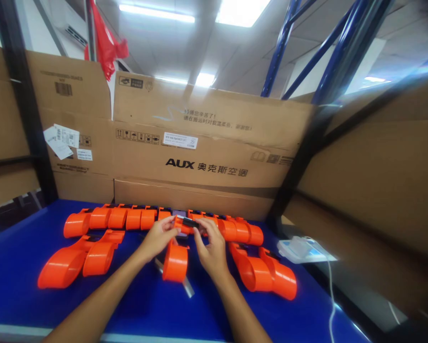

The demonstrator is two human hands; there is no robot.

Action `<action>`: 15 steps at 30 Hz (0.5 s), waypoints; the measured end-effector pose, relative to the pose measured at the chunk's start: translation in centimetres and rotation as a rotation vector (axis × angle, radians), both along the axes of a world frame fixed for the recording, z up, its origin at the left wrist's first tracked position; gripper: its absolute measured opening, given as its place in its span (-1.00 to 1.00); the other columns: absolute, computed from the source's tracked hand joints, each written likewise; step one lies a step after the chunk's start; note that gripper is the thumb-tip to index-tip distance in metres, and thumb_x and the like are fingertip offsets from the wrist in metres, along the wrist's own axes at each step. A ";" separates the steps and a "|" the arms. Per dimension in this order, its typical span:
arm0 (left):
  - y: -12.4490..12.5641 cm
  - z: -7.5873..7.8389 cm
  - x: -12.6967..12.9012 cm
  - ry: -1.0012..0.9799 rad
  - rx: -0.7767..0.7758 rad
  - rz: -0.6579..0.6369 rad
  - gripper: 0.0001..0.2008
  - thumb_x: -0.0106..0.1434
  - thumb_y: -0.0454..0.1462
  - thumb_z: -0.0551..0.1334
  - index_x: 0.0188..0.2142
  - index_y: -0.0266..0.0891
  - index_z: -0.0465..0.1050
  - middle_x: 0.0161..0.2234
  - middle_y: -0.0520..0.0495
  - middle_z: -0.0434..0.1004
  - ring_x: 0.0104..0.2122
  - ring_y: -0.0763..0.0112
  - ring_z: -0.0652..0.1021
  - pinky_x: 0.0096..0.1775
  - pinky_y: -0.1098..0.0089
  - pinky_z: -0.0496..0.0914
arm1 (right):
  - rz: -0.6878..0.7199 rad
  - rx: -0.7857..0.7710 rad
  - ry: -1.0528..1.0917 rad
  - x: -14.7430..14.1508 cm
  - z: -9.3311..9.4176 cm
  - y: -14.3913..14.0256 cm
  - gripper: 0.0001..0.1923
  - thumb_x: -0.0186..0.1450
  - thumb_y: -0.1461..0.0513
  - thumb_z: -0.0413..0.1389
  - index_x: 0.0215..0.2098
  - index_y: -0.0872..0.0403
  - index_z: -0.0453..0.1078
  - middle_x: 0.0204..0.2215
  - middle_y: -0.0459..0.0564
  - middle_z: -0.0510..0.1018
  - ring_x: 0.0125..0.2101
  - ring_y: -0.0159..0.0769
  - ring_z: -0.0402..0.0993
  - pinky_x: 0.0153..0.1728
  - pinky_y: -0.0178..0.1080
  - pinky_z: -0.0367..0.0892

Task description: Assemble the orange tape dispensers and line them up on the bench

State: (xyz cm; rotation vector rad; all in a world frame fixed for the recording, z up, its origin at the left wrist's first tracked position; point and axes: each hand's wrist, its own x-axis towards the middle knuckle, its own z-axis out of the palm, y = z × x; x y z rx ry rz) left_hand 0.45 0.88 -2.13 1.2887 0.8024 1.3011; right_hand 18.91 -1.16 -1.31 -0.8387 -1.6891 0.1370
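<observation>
Both my hands hold one orange plastic part [176, 259] over the blue table [17, 271]. My left hand [158, 237] pinches its upper end from the left. My right hand [210, 247] grips the same end from the right, fingers on a small black piece [190, 222] at its top. The part's round drum hangs down between my wrists. A grey metal strip [187, 286] lies on the table under it.
A row of like orange parts [128, 218] lines the back of the table, with two more at the left [78, 259] and two at the right [266, 274]. Cardboard boxes [207, 143] wall the back and right. A white device [300, 248] with a cable sits right.
</observation>
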 end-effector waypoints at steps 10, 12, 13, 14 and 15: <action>-0.4 -0.5 0.6 0.010 0.020 -0.053 -0.52 0.10 -0.25 0.38 0.02 -0.28 0.39 -0.32 -0.09 0.60 -0.57 0.46 0.52 -0.45 0.43 0.39 | 0.073 -0.059 -0.023 -0.6 -0.2 -0.3 -0.78 0.36 0.21 0.08 -0.05 -0.02 0.47 -0.09 0.09 0.51 -0.21 -0.18 0.49 -0.17 -0.12 0.46; -0.5 -0.4 0.7 -0.002 0.029 -0.062 -0.52 0.06 -0.25 0.41 -0.01 -0.28 0.42 -0.29 -0.12 0.61 -0.55 0.46 0.51 -0.47 0.45 0.38 | 0.082 -0.084 -0.002 -0.7 -0.2 -0.4 -0.78 0.34 0.20 0.10 -0.07 -0.01 0.49 -0.10 0.09 0.50 -0.25 -0.20 0.49 -0.18 -0.12 0.45; -0.5 -0.4 0.7 0.004 0.032 -0.067 -0.53 0.04 -0.26 0.42 -0.05 -0.28 0.44 -0.29 -0.12 0.61 -0.56 0.48 0.50 -0.49 0.47 0.36 | 0.104 -0.105 0.004 -0.7 -0.2 -0.3 -0.77 0.33 0.20 0.11 -0.06 -0.01 0.49 -0.10 0.09 0.50 -0.26 -0.21 0.49 -0.19 -0.12 0.45; -0.6 -0.3 0.7 0.016 0.031 -0.069 -0.55 0.03 -0.26 0.44 -0.08 -0.29 0.46 -0.30 -0.12 0.61 -0.57 0.50 0.48 -0.51 0.48 0.34 | 0.141 -0.134 0.013 -0.5 -0.1 -0.2 -0.75 0.32 0.19 0.13 -0.04 -0.01 0.47 -0.10 0.09 0.50 -0.27 -0.22 0.49 -0.18 -0.12 0.45; -0.6 -0.3 0.6 0.029 0.026 -0.069 -0.56 0.02 -0.26 0.44 -0.10 -0.29 0.47 -0.32 -0.10 0.60 -0.60 0.52 0.45 -0.54 0.49 0.31 | 0.186 -0.167 0.031 -0.3 -0.1 -0.1 -0.70 0.31 0.19 0.14 0.01 -0.01 0.44 -0.11 0.08 0.50 -0.27 -0.23 0.49 -0.19 -0.13 0.45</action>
